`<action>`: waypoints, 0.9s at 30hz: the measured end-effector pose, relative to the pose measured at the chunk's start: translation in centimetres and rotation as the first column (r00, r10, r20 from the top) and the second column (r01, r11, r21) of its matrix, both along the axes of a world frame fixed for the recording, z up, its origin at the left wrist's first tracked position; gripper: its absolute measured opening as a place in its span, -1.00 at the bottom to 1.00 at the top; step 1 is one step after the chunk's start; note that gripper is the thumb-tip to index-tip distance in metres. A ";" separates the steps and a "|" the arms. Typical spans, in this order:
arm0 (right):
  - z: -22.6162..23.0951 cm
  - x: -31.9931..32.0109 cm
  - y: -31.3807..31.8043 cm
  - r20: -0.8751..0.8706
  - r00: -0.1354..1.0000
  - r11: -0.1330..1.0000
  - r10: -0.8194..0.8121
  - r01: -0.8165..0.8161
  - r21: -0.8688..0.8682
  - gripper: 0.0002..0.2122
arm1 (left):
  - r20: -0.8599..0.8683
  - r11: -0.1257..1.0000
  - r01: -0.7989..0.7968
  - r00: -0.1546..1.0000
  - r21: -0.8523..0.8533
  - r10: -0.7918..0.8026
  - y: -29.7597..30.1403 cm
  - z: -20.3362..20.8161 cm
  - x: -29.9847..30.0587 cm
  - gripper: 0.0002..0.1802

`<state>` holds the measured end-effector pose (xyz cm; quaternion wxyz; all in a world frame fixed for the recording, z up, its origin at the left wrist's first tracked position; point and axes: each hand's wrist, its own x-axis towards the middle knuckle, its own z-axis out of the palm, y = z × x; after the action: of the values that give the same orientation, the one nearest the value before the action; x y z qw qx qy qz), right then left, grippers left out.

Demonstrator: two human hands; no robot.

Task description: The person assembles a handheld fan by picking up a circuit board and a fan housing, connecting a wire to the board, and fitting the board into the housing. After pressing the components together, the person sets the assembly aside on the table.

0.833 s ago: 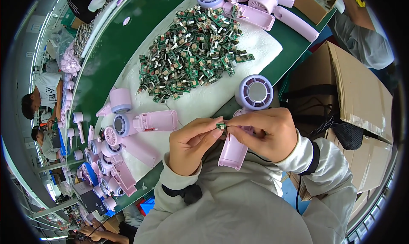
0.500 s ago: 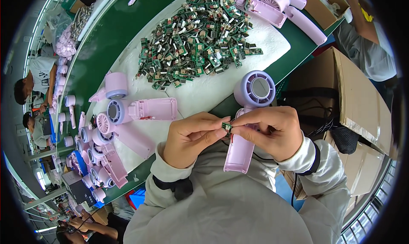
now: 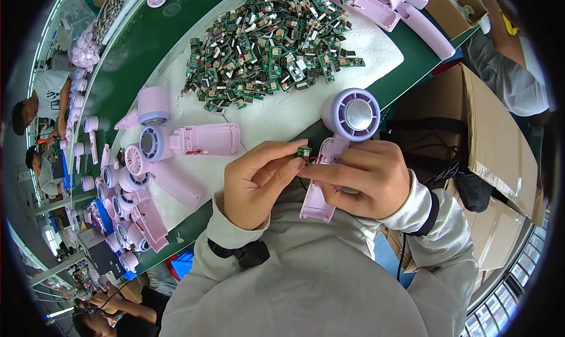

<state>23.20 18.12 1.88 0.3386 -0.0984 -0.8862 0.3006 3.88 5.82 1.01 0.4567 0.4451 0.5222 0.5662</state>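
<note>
My left hand (image 3: 256, 183) pinches a small green circuit board (image 3: 303, 153) between thumb and fingers. A red wire (image 3: 316, 159) runs from beside the board toward a pink handheld fan (image 3: 357, 114) with a purple ring and silver centre. My right hand (image 3: 372, 181) closes over the fan's open handle shell, hiding part of it; its index finger reaches to the board. The lower end of the handle shell (image 3: 318, 203) shows below my fingers. Whether the right fingers also hold the wire is hidden.
A heap of circuit boards (image 3: 265, 48) lies on a white foam sheet (image 3: 376, 54). Left are opened pink fans (image 3: 206, 140) and several more fan parts (image 3: 126, 219). The green table (image 3: 176, 37) curves away. Cardboard boxes (image 3: 500, 143) stand right; other people sit at left and upper right.
The board and fan have shifted slightly left and up. My right fingers have moved from a pinch near the board to lie lower over the handle, with the index finger stretched toward the board.
</note>
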 end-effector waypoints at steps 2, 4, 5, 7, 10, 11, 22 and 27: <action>-0.3 0.1 0.2 -0.009 1.000 1.000 0.012 -0.012 0.003 -0.75 | -0.044 1.000 -0.005 0.999 0.013 0.006 0.0 0.0 0.0 -0.69; -0.5 0.3 0.3 -0.024 0.999 0.999 0.038 -0.038 0.012 -0.76 | -0.019 1.000 -0.021 1.000 0.009 0.021 0.1 0.0 0.3 -0.68; -0.4 0.4 0.2 -0.025 0.999 0.999 0.037 -0.037 0.010 -0.76 | -0.007 1.000 -0.029 1.000 0.006 0.029 0.1 0.0 0.4 -0.68; -0.1 0.6 -0.1 -0.019 1.000 0.973 0.003 -0.007 -0.232 -0.77 | 0.005 1.000 -0.027 1.000 -0.001 0.027 0.1 -0.1 0.6 -0.68; 0.1 0.7 -0.5 -0.013 0.999 0.932 -0.029 0.022 -0.361 -0.78 | 0.031 1.000 -0.025 0.999 -0.013 0.025 0.0 -0.1 0.8 -0.67; 0.1 0.7 -0.6 -0.013 0.999 0.927 -0.043 0.035 -0.373 -0.78 | 0.018 0.999 -0.036 0.999 0.003 0.036 -0.1 -0.2 0.9 -0.67; 0.5 0.8 -1.8 -0.015 0.967 0.950 -0.256 0.248 -0.191 -0.79 | -0.326 0.987 -0.031 0.942 0.155 0.081 -0.3 0.0 1.7 -0.70; 0.2 1.2 -1.3 -0.022 0.971 0.971 -0.236 0.235 -0.042 -0.77 | -0.340 0.987 -0.061 0.934 0.151 0.109 -0.6 0.0 2.1 -0.70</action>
<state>24.40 16.82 2.11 0.3818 -0.2054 -0.8576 0.2767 5.98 5.26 0.98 0.3007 0.5453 0.5729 0.5329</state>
